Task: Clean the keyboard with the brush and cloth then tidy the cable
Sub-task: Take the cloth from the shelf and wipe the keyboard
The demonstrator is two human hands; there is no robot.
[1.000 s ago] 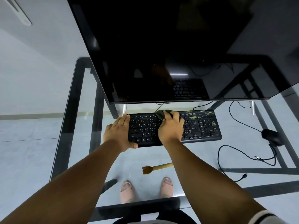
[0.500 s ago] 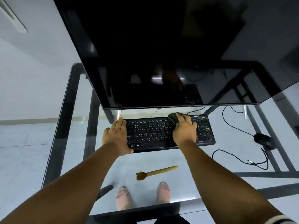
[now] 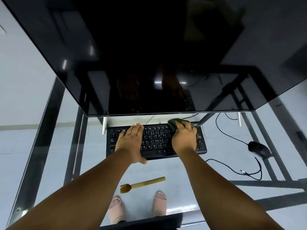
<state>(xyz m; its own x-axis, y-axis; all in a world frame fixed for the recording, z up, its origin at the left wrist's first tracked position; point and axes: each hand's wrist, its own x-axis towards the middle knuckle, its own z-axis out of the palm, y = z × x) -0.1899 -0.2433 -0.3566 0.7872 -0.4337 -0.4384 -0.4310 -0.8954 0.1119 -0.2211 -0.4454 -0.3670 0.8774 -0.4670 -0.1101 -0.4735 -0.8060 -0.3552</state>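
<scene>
A flat black plastic keyboard [image 3: 157, 140] with white-lettered keys lies at the centre of the frame on a clear glass table [image 3: 166, 168] with a dark metal frame. The left hand [image 3: 131, 143] rests flat, fingers extended, on the keyboard's left half, its thumb at the front edge, gripping nothing. The right hand [image 3: 183, 138] is curled over a crumpled dark grey cloth [image 3: 173, 122], pressing it onto the keys at the keyboard's upper right corner. A short brush [image 3: 142, 184] with a round wooden handle and tufted brown bristles lies on the glass below centre. A thin black cable [image 3: 232, 170] loops at the right, near a glossy black mouse [image 3: 259, 149].
</scene>
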